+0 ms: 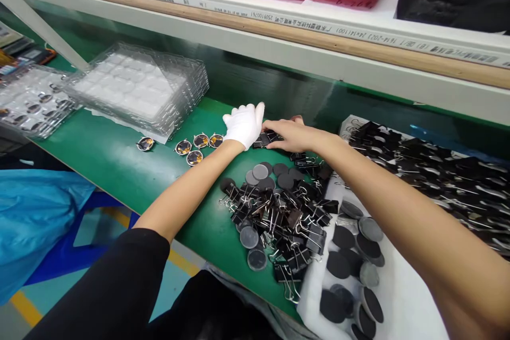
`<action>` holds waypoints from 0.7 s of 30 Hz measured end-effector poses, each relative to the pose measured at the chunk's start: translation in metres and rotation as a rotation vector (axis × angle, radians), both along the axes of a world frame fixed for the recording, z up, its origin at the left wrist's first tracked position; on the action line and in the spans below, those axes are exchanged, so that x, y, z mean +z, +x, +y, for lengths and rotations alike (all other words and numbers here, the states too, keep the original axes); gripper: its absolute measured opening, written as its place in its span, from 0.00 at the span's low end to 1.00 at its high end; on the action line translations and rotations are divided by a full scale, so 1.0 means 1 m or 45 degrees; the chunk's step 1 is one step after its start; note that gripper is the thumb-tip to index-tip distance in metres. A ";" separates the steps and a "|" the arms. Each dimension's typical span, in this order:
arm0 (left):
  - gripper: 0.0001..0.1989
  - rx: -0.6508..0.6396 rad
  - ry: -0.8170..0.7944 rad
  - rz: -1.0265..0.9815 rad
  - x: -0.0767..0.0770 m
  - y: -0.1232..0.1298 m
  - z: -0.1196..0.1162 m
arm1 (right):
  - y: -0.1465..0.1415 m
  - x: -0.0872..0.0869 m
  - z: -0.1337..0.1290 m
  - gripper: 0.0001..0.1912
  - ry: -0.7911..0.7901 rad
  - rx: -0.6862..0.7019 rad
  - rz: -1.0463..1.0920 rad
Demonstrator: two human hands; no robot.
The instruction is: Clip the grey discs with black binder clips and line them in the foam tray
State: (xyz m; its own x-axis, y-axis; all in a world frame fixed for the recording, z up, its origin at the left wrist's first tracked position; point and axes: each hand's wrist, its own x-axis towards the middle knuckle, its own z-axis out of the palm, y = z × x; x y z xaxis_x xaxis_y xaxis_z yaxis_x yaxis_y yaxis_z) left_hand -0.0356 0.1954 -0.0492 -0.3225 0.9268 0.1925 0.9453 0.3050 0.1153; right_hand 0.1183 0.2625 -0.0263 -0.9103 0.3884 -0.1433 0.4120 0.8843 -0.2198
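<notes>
My left hand, in a white glove, is over the green bench with its fingers curled; what it holds, if anything, is hidden. Just to its right, my bare right hand has thumb and fingers closed around a black binder clip. Left of the glove lie several watch heads with dark and gold dials. Below my hands spreads a heap of black binder clips with silver wire handles. Round dark discs lie at the heap's edges.
Stacked clear plastic trays stand at the back left, with a tray of watch parts beyond. White foam at right bears more discs. Rows of black clips fill the far right. A shelf edge runs overhead.
</notes>
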 end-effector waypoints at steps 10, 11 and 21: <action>0.26 0.046 -0.015 -0.094 -0.001 0.001 0.002 | 0.002 -0.009 0.004 0.18 -0.028 -0.005 0.050; 0.26 0.035 -0.015 -0.093 -0.001 0.001 0.002 | 0.002 -0.009 0.003 0.18 -0.019 -0.006 0.044; 0.26 -0.299 0.485 -0.291 0.043 -0.014 -0.033 | 0.004 0.037 -0.014 0.17 -0.039 -0.076 0.087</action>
State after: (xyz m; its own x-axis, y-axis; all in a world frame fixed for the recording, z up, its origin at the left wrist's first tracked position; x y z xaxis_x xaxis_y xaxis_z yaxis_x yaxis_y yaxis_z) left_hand -0.0492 0.1627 -0.0062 -0.1869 0.8572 0.4799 0.9211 -0.0170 0.3890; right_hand 0.1221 0.2482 0.0106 -0.8936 0.4389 -0.0944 0.4470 0.8509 -0.2760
